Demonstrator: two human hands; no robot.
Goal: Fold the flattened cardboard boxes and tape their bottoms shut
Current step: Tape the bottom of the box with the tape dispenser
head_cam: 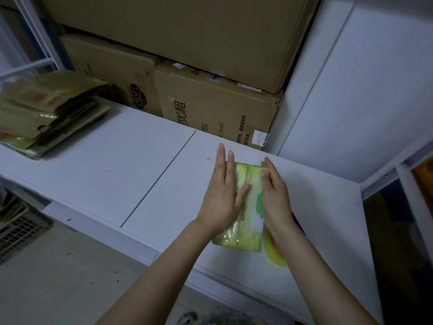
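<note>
1. Head view: the small yellow-green cardboard box (pixel 246 207) is pressed onto the white worktop (pixel 117 172), at 4 o'clock from centre, by the left hand (pixel 222 195) and right hand (pixel 274 195), fingers straight.
2. Flaps should be kept flush before the yellow tape roll (pixel 276 256) is fetched.

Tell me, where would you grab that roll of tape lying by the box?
Probably its near rim, from above. The tape roll lies flat on the white table, half hidden under the right forearm, so only that near edge is free. Pinch the ring wall, thumb outside and fingers in the core.
</note>
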